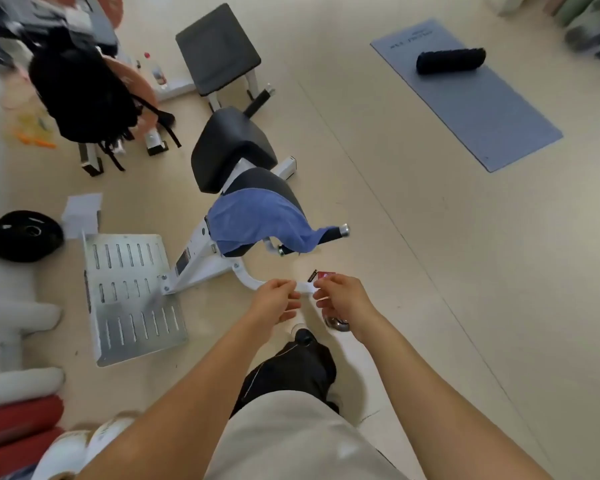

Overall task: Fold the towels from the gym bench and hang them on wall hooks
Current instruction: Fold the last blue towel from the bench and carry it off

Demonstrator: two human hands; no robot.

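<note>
Left hand (277, 295) and right hand (340, 296) each pinch an end of a small white strip (305, 287) between them, blue towel (257, 221) untouched on bench (238, 150) just beyond; drop strip, lift towel by two corners.

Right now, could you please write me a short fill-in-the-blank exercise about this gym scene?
1. The towel draped over the bench is ____ in colour.
2. The black roller lies on the ____.
3. The left hand and right hand pinch a small white strip ____ them.
4. The weight plate lies on the ____.

Missing words: blue; mat; between; floor
</note>
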